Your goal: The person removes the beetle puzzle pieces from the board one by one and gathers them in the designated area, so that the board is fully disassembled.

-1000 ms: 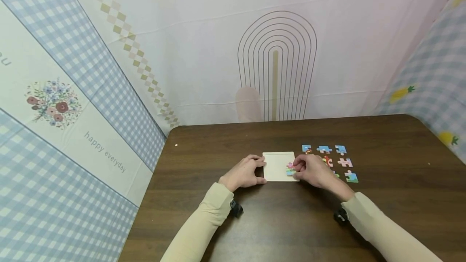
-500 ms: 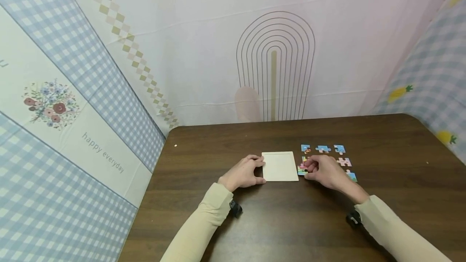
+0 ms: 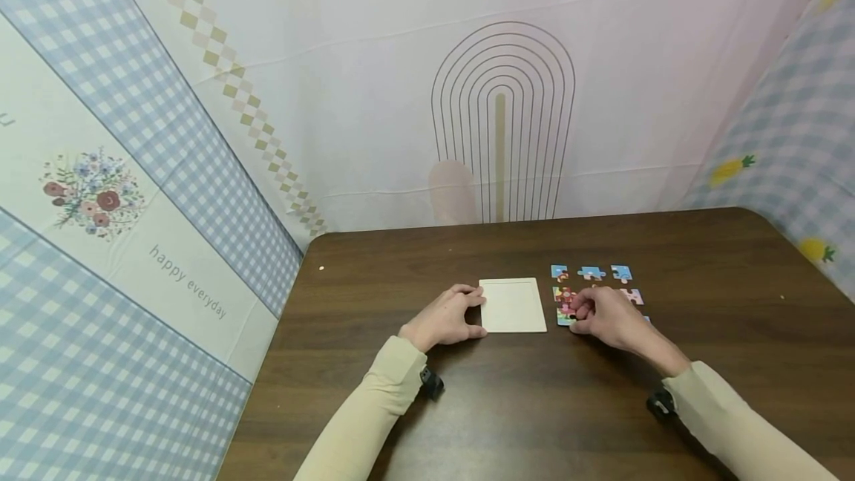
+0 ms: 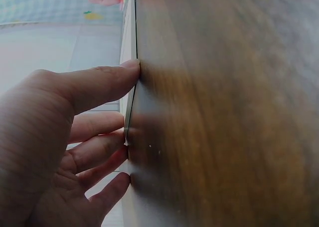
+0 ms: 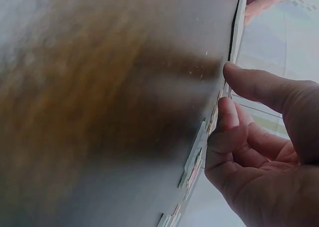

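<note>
My left hand (image 3: 446, 316) holds the left side of a cream puzzle tray (image 3: 513, 306), thumb at its near corner and fingers along the edge. In the left wrist view the thumb and fingertips of the left hand (image 4: 75, 132) touch the thin tray edge (image 4: 128, 35). Right of the tray, my right hand (image 3: 611, 318) pinches a pink and green jigsaw piece (image 3: 565, 316) between thumb and fingers. The right wrist view shows the right hand (image 5: 264, 132) low at the tabletop; whether the piece rests on the table I cannot tell.
Several jigsaw pieces lie around the right hand: a blue one (image 3: 591, 272) at the back, a red and yellow one (image 3: 562, 294) to its left, a pink one (image 3: 631, 295) to its right. The brown table (image 3: 401, 258) ends at a patterned cloth (image 3: 374, 95).
My right hand has moved right with the pink and green piece, from over the tray to beside the other pieces. The tray and my left hand stay in place.
</note>
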A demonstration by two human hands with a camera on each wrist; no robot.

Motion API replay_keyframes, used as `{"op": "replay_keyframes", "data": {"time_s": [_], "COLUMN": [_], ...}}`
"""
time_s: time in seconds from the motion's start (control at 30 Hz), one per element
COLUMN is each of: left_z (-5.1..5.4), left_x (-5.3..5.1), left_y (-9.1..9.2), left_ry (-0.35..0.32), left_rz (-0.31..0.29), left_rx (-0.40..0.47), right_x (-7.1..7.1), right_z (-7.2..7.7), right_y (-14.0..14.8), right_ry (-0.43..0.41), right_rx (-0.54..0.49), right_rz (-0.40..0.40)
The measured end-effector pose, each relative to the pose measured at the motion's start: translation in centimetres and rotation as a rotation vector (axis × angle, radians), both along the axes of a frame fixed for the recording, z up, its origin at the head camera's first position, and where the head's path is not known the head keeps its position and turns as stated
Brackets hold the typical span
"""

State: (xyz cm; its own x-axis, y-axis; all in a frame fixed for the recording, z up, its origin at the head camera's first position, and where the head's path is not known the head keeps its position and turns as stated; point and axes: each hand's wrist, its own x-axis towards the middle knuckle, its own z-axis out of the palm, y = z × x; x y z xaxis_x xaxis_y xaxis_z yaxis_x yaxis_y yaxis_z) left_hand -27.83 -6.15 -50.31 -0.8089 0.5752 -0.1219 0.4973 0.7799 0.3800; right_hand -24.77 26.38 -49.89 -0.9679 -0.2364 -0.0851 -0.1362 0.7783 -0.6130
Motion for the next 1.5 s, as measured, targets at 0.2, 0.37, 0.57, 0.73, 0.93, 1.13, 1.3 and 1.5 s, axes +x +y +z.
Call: {"op": "replay_keyframes", "data": {"time_s": [0.2,0.37,0.57,0.73,0.93,1.13,1.3,1.5], "left_z": [-0.05,-0.07,-0.14,-0.19,-0.15,0.00,0.00,-0.01], "left_x": [0.01,0.05,0.00,-0.02,-0.04,-0.05,0.04,-0.01], "left_y": [-0.11,-0.14,-0.12,-0.07,0.04,0.08,0.14,0.30], "left_ry": [0.002,0.001,-0.001,0.003,0.008,0.003,-0.003,0.001], "left_rz": [0.004,0.006,0.003,0.000,-0.006,-0.006,-0.002,-0.003], "left_rx": [0.001,0.000,-0.003,-0.004,-0.001,-0.001,0.001,0.013], "right_x": [-0.13,-0.24,-0.38,-0.50,-0.55,-0.65,-0.61,-0.49], "right_z": [-0.08,0.04,0.30,0.42,0.50,0.64,0.58,0.77], "right_y": [-0.04,-0.04,0.07,0.20,0.29,0.35,0.42,0.65], "right_ry": [-0.026,-0.055,-0.056,-0.082,-0.102,-0.096,-0.092,-0.089], "right_rx": [0.003,-0.005,-0.002,-0.002,-0.008,-0.008,-0.002,0.010], "right_rz": [0.002,0.003,0.028,0.033,0.035,0.038,0.043,0.046]}}
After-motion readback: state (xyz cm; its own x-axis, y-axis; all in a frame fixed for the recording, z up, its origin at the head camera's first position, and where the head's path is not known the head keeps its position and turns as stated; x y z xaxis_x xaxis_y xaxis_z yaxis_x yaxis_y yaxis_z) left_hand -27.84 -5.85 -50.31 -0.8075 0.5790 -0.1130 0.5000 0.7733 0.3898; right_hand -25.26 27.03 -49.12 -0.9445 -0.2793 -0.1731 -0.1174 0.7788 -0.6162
